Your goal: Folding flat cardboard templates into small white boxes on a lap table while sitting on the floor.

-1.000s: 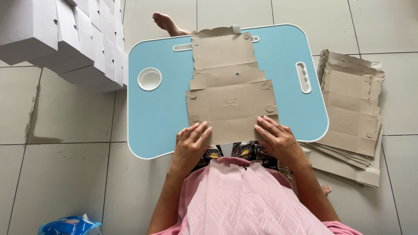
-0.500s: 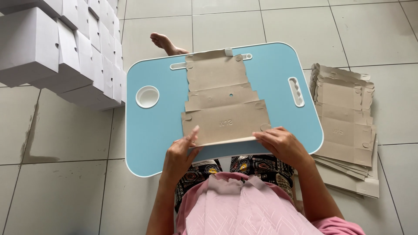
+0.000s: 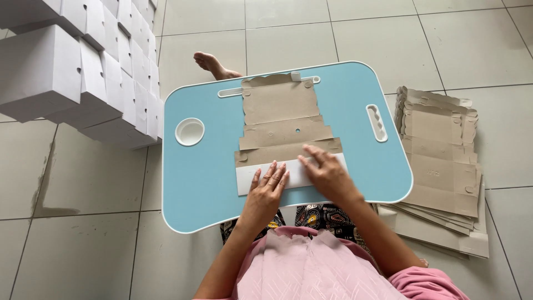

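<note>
Blue lap table carried flat cardboard box blank, near flap folded over, white side up. Left hand, right hand lay flat on flap, fingers spread, gripping nothing. Pro tip imo: press evenly along crease so fold sets straight.

Head view, steeply down, fairly near
</note>
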